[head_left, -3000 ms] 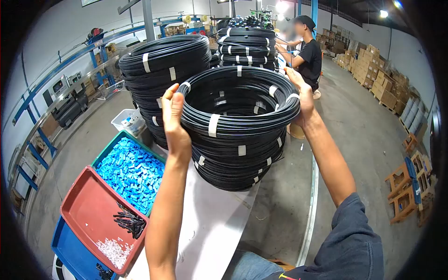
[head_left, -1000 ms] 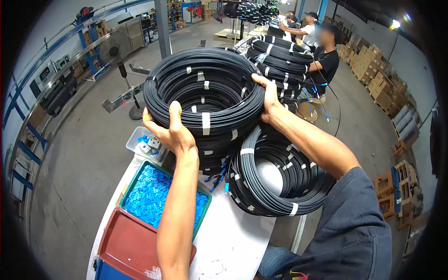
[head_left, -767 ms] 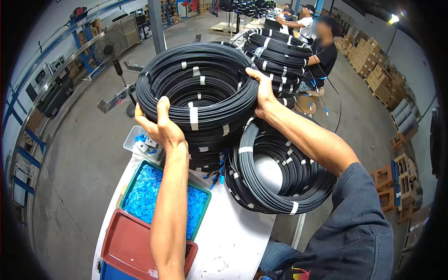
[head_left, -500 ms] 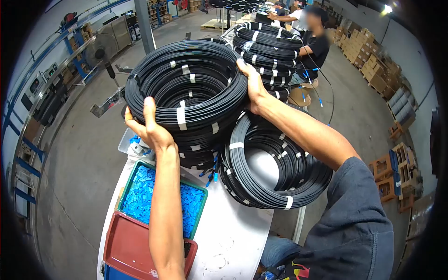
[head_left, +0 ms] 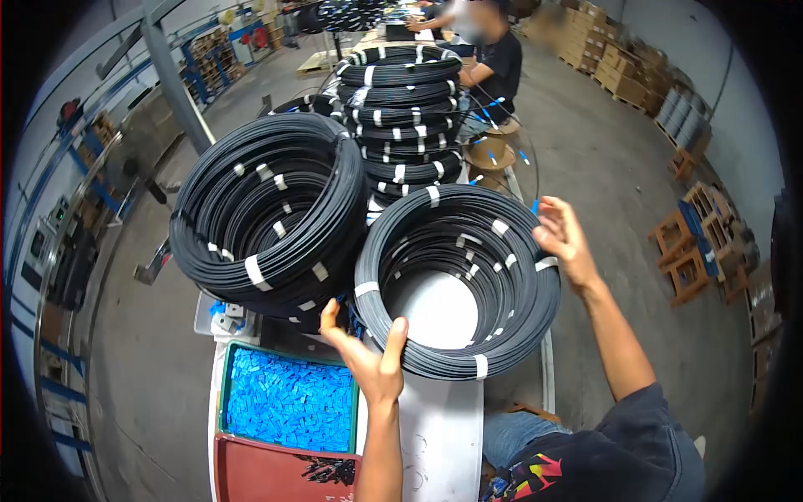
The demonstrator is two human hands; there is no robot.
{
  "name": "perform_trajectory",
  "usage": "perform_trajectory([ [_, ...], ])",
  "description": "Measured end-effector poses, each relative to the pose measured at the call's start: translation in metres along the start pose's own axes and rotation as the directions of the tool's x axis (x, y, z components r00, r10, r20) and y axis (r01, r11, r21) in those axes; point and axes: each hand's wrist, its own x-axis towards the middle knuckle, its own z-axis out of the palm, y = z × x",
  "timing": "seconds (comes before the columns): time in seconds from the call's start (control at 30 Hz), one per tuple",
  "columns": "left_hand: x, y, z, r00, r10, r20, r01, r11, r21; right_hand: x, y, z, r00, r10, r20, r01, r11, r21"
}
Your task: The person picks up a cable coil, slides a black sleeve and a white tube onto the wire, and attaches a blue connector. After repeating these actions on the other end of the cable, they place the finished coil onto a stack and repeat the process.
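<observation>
My left hand (head_left: 364, 356) is at the near left rim of a stack of black cable coils (head_left: 447, 364), thumb up against the rim and fingers spread apart. My right hand (head_left: 569, 238) is beside the same stack's right rim, fingers loosely bent and apart, holding nothing. White tape bands wrap these coils, and the white tabletop shows through the middle. Left of it rises a taller stack of taped black cable coils (head_left: 268, 268), its top tilted toward me.
A green tray (head_left: 226, 393) of small blue pieces (head_left: 288, 402) stands on the white table (head_left: 435, 427) next to a red tray (head_left: 268, 477) with small black pieces. Behind is another tall coil stack (head_left: 401, 117). A co-worker (head_left: 498, 67) sits beyond it.
Both hands have left the tall left stack and moved to the right stack, whose top coil now lies more evenly. The view has turned rightward.
</observation>
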Motion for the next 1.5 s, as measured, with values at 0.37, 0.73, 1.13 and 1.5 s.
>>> perform_trajectory([
  [0.37,0.027,0.013,0.0,0.982,-0.144,0.124,0.14,0.989,0.04,-0.001,-0.025,0.029,0.985,0.141,0.098,-0.128,0.983,-0.135],
  [0.73,0.024,0.004,0.001,0.955,-0.233,0.185,0.265,0.948,-0.176,0.0,-0.027,0.024,0.942,0.294,0.16,-0.304,0.952,0.044],
  [1.13,-0.012,-0.009,0.023,0.999,0.048,0.016,-0.042,0.961,-0.272,0.009,0.009,0.015,0.907,0.335,0.254,-0.416,0.63,0.656],
  [1.5,-0.016,-0.014,0.018,0.998,0.049,-0.036,-0.059,0.925,-0.375,0.018,0.061,0.0,0.874,0.485,0.006,-0.396,0.708,0.585],
])
